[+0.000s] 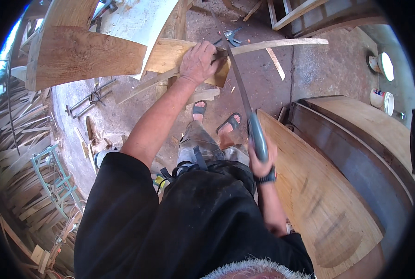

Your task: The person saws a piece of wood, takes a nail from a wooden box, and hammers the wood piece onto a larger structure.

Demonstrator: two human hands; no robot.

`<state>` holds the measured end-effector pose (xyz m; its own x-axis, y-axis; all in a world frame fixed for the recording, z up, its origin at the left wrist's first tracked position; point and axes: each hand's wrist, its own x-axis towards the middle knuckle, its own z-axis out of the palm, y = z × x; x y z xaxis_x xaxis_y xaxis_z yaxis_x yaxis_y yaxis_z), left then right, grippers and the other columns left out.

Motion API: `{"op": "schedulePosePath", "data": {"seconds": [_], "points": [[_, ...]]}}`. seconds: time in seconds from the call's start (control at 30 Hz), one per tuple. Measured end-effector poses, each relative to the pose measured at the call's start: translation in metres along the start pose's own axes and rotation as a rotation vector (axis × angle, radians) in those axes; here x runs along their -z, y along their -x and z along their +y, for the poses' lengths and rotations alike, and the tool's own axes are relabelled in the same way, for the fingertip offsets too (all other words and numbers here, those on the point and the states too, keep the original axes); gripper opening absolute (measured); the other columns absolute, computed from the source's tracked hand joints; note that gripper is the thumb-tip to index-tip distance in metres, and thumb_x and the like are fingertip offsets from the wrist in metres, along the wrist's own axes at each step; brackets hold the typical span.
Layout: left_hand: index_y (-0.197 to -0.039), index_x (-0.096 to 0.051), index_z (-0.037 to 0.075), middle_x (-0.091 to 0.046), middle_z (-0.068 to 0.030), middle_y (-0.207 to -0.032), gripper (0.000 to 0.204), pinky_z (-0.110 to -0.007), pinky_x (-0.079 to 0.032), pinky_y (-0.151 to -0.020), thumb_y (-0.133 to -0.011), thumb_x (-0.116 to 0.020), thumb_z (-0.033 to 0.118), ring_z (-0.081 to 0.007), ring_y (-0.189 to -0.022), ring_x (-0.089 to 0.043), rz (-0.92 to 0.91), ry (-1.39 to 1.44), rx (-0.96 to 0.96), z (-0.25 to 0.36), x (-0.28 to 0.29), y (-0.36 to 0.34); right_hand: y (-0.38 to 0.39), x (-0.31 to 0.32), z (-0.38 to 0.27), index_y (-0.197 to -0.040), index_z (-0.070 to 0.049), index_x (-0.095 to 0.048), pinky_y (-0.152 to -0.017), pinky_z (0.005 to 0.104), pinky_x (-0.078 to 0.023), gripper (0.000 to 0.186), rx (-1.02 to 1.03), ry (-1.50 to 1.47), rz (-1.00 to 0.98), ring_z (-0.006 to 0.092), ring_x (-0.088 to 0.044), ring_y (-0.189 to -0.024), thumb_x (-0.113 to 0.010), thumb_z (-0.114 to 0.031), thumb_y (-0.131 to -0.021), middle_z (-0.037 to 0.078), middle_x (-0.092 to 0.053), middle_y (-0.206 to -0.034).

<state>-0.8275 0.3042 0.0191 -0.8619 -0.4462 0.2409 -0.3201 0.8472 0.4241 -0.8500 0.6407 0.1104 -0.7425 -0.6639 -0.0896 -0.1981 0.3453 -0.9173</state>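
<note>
My right hand [266, 160] is closed around the grey-green handle of a handsaw [239, 81]. Its long dark blade points up and away from me, crossing a thin wooden strip [282, 44]. With my left hand [199, 64] I grip that strip just left of the blade, pressing it on a pale board [163, 52] at the end of the bench. The strip's right part sticks out past the board over the floor. Whether the teeth have cut into the wood cannot be made out.
Brown boards [86, 56] lie at the upper left beside a white panel [135, 28]. Large wooden panels [319, 190] lean close on my right. A clamp [230, 36], a bar clamp [92, 97] and offcuts lie on the floor. Scrap wood [24, 139] piles up at far left; white buckets [382, 101] stand far right.
</note>
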Motion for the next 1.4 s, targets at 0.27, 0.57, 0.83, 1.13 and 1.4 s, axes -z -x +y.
{"op": "schedulePosePath", "data": {"seconds": [0.27, 0.57, 0.83, 1.13, 1.4], "points": [[-0.097, -0.059, 0.009, -0.061, -0.0119, -0.096, 0.027, -0.046, -0.051, -0.079, -0.085, -0.076, 0.027, -0.0344, -0.093, -0.063, 0.044, 0.001, 0.036, -0.002, -0.004, -0.002, 0.000, 0.011, 0.007, -0.127, 0.006, -0.066, -0.083, 0.0371, -0.055, 0.048, 0.031, 0.009, 0.003, 0.0302, -0.073, -0.085, -0.070, -0.013, -0.082, 0.020, -0.074, -0.098], [-0.096, -0.060, 0.011, -0.059, -0.0073, -0.095, 0.025, -0.045, -0.051, -0.080, -0.083, -0.075, 0.026, -0.0297, -0.097, -0.062, 0.042, -0.051, 0.058, 0.003, -0.001, -0.005, 0.025, 0.044, -0.015, -0.127, 0.006, -0.067, -0.089, 0.0378, -0.055, 0.049, -0.077, 0.030, -0.059, 0.0300, -0.076, -0.096, -0.069, -0.012, -0.082, 0.023, -0.075, -0.106], [-0.095, -0.059, 0.010, -0.059, -0.0093, -0.095, 0.032, -0.046, -0.051, -0.079, -0.083, -0.078, 0.032, -0.0327, -0.094, -0.062, 0.034, -0.051, 0.016, -0.001, -0.002, -0.006, -0.072, -0.013, -0.003, -0.138, 0.002, -0.062, -0.078, 0.0345, -0.057, 0.059, 0.042, -0.057, -0.063, 0.0248, -0.076, -0.083, -0.075, -0.015, -0.082, 0.021, -0.075, -0.096], [-0.094, -0.058, 0.009, -0.058, -0.0091, -0.094, 0.032, -0.045, -0.051, -0.078, -0.083, -0.078, 0.031, -0.0318, -0.093, -0.062, 0.049, -0.056, -0.005, -0.002, -0.002, -0.005, 0.002, 0.019, -0.009, -0.128, 0.006, -0.066, -0.082, 0.0331, -0.054, 0.046, 0.043, -0.030, -0.025, 0.0211, -0.069, -0.081, -0.071, -0.013, -0.087, 0.016, -0.073, -0.097], [-0.091, -0.057, 0.007, -0.060, -0.0118, -0.092, 0.033, -0.046, -0.051, -0.076, -0.085, -0.077, 0.032, -0.0353, -0.089, -0.063, 0.056, -0.013, -0.024, -0.001, -0.002, -0.007, -0.061, -0.005, -0.008, -0.136, 0.003, -0.063, -0.078, 0.0317, -0.056, 0.051, 0.007, -0.046, -0.101, 0.0202, -0.075, -0.082, -0.069, -0.007, -0.086, 0.019, -0.075, -0.097]]}}
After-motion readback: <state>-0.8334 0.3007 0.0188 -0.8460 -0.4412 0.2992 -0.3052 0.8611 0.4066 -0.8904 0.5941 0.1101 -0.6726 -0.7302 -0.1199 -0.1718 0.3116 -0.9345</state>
